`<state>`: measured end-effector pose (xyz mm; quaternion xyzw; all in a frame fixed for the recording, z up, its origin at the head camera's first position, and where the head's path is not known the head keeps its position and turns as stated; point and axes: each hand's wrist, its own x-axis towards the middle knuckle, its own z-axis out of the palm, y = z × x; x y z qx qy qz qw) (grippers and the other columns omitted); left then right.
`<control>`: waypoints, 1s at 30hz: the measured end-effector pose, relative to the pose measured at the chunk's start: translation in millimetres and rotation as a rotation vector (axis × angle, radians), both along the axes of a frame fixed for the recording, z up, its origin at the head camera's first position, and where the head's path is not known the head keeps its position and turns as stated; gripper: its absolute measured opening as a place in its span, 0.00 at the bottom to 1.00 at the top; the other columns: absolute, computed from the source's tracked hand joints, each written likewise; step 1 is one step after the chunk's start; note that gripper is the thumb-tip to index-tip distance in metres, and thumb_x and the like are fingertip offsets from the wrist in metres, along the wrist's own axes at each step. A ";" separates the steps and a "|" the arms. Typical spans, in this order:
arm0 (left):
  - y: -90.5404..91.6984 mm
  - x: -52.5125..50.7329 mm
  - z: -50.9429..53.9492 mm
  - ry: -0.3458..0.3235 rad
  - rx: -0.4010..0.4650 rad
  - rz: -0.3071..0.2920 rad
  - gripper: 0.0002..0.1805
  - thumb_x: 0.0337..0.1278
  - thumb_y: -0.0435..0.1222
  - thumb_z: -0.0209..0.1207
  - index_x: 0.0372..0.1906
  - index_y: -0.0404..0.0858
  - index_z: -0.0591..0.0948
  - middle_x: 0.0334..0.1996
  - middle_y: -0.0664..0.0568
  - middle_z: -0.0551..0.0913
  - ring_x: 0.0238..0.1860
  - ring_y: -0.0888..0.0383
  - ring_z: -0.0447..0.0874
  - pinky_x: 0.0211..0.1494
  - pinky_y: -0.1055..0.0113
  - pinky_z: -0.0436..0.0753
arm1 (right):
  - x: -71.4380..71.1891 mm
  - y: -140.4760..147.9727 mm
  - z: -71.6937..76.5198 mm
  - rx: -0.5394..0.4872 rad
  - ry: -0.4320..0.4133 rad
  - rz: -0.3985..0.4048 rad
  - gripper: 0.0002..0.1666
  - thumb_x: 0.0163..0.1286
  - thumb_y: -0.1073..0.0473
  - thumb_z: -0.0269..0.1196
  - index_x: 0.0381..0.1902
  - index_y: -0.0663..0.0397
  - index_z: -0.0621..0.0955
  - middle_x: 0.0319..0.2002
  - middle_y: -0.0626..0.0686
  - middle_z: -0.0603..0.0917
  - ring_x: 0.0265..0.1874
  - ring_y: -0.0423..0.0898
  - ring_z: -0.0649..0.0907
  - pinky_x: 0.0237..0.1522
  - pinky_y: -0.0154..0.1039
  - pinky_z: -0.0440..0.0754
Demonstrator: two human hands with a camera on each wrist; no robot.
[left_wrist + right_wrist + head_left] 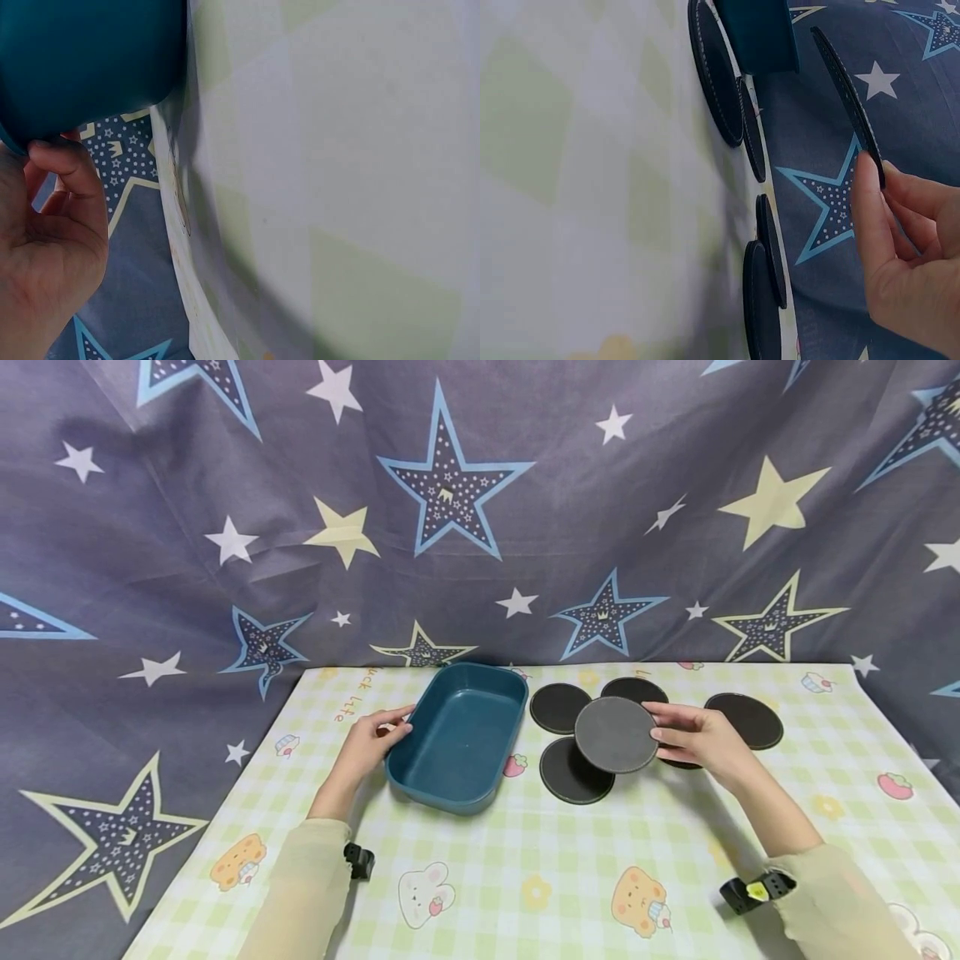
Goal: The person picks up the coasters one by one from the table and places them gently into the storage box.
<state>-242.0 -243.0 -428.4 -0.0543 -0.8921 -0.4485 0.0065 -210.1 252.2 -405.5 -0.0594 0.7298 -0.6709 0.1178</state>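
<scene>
My left hand (369,745) pinches the left rim of a teal rectangular plastic bin (463,739), which stands on the table; its inside is bare. In the left wrist view the thumb and fingers (64,169) meet at the bin's edge. Between thumb and fingers, my right hand (705,742) holds a round dark coaster (617,735) by its right edge, above the table. Stitching runs along the held coaster's rim (847,94) in the right wrist view. Below and around it lie several more black coasters (576,772), one partly hidden by the right hand.
One black coaster (744,721) lies apart, right of the right hand. A green-checked cloth (495,877) with cartoon prints covers the table. Behind the table's far edge hangs a dark curtain (525,577) with stars. Each wrist carries a small black camera (360,862).
</scene>
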 end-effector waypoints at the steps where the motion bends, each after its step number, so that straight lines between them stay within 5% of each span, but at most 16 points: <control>1: 0.1 0.0 0.1 0.000 0.001 0.000 0.20 0.69 0.38 0.60 0.64 0.43 0.80 0.43 0.42 0.81 0.19 0.65 0.66 0.25 0.71 0.70 | -1.1 -2.0 0.3 0.000 -0.002 -0.004 0.29 0.69 0.65 0.65 0.68 0.55 0.76 0.40 0.37 0.86 0.37 0.33 0.87 0.41 0.33 0.86; 18: -1.9 -1.9 -2.6 -0.013 0.017 -0.006 0.21 0.70 0.39 0.59 0.65 0.44 0.80 0.44 0.41 0.80 0.17 0.66 0.64 0.24 0.71 0.69 | -17.2 -34.3 7.1 -0.038 -0.033 -0.020 0.29 0.69 0.64 0.66 0.68 0.53 0.76 0.39 0.40 0.83 0.36 0.34 0.87 0.42 0.32 0.86; 30: -1.5 -1.8 -1.8 -0.023 0.022 -0.006 0.21 0.70 0.39 0.59 0.65 0.44 0.80 0.45 0.41 0.80 0.18 0.66 0.64 0.24 0.71 0.68 | -28.5 -55.7 4.1 -0.052 0.011 -0.003 0.32 0.69 0.66 0.64 0.70 0.64 0.71 0.41 0.41 0.83 0.37 0.34 0.86 0.43 0.33 0.86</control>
